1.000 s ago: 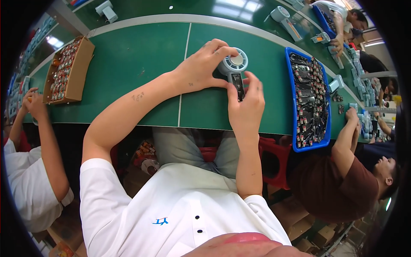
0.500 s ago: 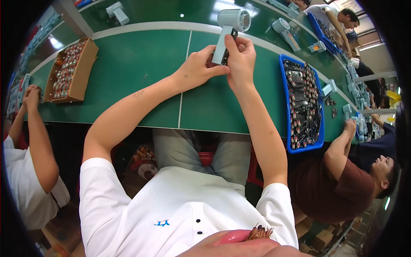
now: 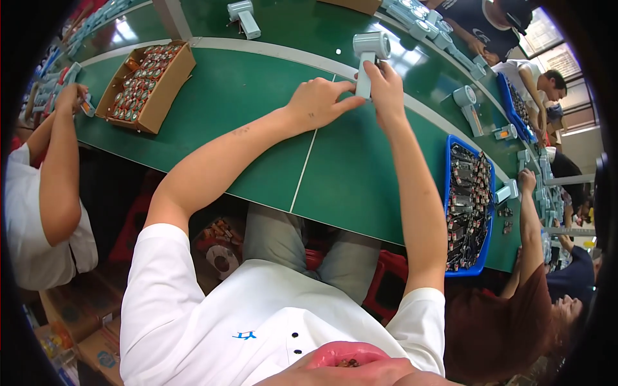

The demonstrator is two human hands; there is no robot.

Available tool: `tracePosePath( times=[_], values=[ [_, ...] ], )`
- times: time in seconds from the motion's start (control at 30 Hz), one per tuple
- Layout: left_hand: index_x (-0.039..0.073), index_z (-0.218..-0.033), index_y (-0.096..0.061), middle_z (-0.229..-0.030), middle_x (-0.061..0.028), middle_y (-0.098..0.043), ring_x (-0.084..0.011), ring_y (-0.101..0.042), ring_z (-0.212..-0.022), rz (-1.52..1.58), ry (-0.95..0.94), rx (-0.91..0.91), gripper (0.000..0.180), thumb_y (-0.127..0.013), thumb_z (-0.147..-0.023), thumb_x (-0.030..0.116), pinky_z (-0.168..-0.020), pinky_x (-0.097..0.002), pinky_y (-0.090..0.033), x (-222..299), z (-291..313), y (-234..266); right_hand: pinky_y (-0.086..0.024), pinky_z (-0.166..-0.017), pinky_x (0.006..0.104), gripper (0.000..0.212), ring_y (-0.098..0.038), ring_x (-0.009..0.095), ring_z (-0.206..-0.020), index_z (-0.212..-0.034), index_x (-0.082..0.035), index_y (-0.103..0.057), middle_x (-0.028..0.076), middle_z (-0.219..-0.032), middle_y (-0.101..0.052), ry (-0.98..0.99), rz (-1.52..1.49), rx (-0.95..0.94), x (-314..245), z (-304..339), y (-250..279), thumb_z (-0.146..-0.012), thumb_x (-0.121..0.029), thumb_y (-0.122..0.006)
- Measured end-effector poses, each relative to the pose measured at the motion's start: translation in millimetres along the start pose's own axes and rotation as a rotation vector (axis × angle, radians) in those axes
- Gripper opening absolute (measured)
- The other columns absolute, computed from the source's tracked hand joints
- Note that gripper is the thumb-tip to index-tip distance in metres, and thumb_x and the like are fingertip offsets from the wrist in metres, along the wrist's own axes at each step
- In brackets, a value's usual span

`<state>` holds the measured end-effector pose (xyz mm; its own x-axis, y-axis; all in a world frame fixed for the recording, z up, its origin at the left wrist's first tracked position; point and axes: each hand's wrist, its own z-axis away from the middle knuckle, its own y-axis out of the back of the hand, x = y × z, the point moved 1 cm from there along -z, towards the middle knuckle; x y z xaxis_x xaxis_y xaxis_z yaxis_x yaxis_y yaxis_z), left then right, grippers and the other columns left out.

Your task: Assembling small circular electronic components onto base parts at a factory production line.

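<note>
A pale grey-blue hair-dryer-shaped device (image 3: pixel 372 46) is upright above the green table, its round barrel at the top. My right hand (image 3: pixel 387 90) is closed round its handle from the right, thumb along the front. My left hand (image 3: pixel 322 103) is beside the handle's lower end. Its thumb and forefinger are apart, the thumb tip close to the handle's foot; its other fingers are partly hidden. The handle's front is a smooth pale surface.
A blue tray (image 3: pixel 484 251) of black wired parts stands at right. At left is a cardboard box (image 3: pixel 168 96) of round metal parts. Similar devices lie beyond: one grey-blue unit (image 3: pixel 243 19), another (image 3: pixel 465 96). Co-workers sit at both sides and across.
My view has turned, so the table looks tilted. The device's handle, earlier showing dark inner parts, now shows a smooth pale face. My left hand's grip has loosened from the handle.
</note>
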<state>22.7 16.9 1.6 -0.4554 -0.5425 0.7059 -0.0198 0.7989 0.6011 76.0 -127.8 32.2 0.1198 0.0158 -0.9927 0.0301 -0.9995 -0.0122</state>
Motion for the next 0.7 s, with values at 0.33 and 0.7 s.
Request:
tracePosePath(
  times=[0.33, 0.7],
  values=[
    [0.008, -0.075, -0.068, -0.064, -0.0132, -0.067, -0.0369, -0.061, -0.055, -0.324, -0.053, 0.072, 0.027, -0.063, -0.091, 0.03, -0.055, -0.044, -0.051, -13.9, -2.3, 5.8, -0.054, -0.075, 0.0522, 0.044, -0.067, 0.048, -0.083, -0.094, 0.007, -0.069, 0.026, -0.097, -0.073, 0.288, 1.31, -0.12, 37.8, -142.1, 75.7, -0.096, -0.035, -0.057],
    [0.009, -0.069, -0.064, -0.058, -0.0092, -0.063, -0.0328, -0.057, -0.049, -0.32, -0.054, 0.034, 0.029, -0.062, -0.091, 0.028, -0.051, -0.0396, -0.049, -13.6, -3.9, 1.9, -0.048, -0.096, 0.0557, 0.058, -0.057, 0.042, -0.125, -0.136, -0.014, -0.061, 0.014, -0.139, -0.06, -0.223, 1.954, 0.266, -27.4, -166.8, 285.2, -0.087, -0.046, -0.058]
  ],
)
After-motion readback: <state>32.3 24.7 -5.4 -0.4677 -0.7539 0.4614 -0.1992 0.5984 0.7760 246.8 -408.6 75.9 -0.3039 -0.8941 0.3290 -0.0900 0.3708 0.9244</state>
